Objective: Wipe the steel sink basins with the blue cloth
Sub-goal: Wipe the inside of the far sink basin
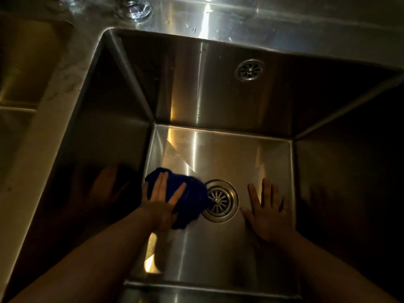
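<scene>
Left hand point(162, 199) lay flat, fingers spread, pressing the blue cloth point(189, 199) at the drain's point(220, 200) nine o'clock. Right hand point(267, 209) rested open and empty on the sink point(218, 149) floor at three o'clock.

Both forearms are bare, no sleeves showing, and the hands point(162, 199) wear nothing.

You have a chrome faucet base point(136, 8) on the wet rear ledge point(240, 20), and a pale countertop point(37, 136) left of it.
</scene>
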The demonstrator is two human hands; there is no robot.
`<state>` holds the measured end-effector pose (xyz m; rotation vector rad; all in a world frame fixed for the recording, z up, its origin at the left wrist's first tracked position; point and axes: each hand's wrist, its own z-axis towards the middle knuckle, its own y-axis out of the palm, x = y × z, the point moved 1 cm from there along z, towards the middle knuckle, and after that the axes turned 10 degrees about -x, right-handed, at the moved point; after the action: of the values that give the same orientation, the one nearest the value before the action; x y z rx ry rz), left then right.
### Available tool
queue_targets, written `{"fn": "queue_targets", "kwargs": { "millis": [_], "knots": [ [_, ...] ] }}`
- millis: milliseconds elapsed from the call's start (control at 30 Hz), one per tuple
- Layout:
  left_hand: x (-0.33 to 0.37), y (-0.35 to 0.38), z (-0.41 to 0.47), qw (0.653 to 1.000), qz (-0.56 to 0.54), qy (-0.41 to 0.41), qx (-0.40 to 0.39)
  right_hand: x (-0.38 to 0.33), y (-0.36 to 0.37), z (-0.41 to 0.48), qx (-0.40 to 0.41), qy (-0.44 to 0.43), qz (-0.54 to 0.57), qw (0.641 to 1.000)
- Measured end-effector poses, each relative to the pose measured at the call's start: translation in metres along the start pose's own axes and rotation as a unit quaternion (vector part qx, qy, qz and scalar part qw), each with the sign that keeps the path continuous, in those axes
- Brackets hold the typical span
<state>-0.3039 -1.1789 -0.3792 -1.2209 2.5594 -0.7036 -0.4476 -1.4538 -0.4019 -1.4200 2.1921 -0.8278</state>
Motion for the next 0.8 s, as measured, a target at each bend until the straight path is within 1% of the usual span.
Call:
{"fn": "queue_targets", "kwargs": {
  "millis": [133, 167, 200, 267, 300, 333, 400, 433, 533, 567, 700, 800],
  "knots": [
    [0.009, 0.037, -0.045, 0.992, 0.042, 0.058, -0.108, -0.002, -0.004, 0.000, -0.015, -0.002, 0.009, 1.000],
    [0.013, 0.051, -0.058, 0.990, 0.041, 0.068, -0.121, -0.002, -0.004, 0.000, -0.019, -0.002, 0.010, 1.000],
    [0.018, 0.064, -0.070, 0.991, 0.036, 0.076, -0.106, -0.002, -0.005, 0.000, -0.024, -0.005, 0.011, 1.000],
    [0.028, 0.084, -0.086, 0.996, 0.040, 0.074, 0.002, -0.002, -0.005, 0.000, -0.026, -0.009, 0.015, 1.000],
    [0.031, 0.086, -0.090, 0.997, 0.045, 0.064, 0.027, -0.002, -0.004, -0.001, -0.025, -0.009, 0.016, 1.000],
    [0.034, 0.086, -0.091, 0.997, 0.043, 0.066, -0.006, -0.001, -0.004, -0.001, -0.024, -0.009, 0.016, 1.000],
    [0.043, 0.079, -0.087, 0.987, 0.029, 0.061, -0.145, 0.000, -0.003, -0.001, -0.024, -0.009, 0.018, 1.000],
    [0.050, 0.075, -0.084, 0.985, 0.017, 0.051, -0.166, 0.000, -0.003, -0.001, -0.024, -0.010, 0.019, 0.999],
    [0.066, 0.076, -0.076, 0.991, 0.010, 0.032, -0.133, 0.001, -0.001, 0.001, -0.015, -0.004, 0.019, 1.000],
    [0.068, 0.076, -0.073, 0.990, 0.013, 0.031, -0.134, 0.000, -0.001, 0.001, -0.015, -0.006, 0.019, 1.000],
    [0.059, 0.042, -0.062, 0.979, 0.024, 0.090, -0.180, 0.001, -0.001, 0.001, -0.015, -0.010, 0.026, 1.000],
    [0.056, -0.001, -0.055, 0.971, 0.026, 0.155, -0.178, 0.000, -0.001, 0.000, -0.013, -0.004, 0.029, 0.999]
  ]
}}
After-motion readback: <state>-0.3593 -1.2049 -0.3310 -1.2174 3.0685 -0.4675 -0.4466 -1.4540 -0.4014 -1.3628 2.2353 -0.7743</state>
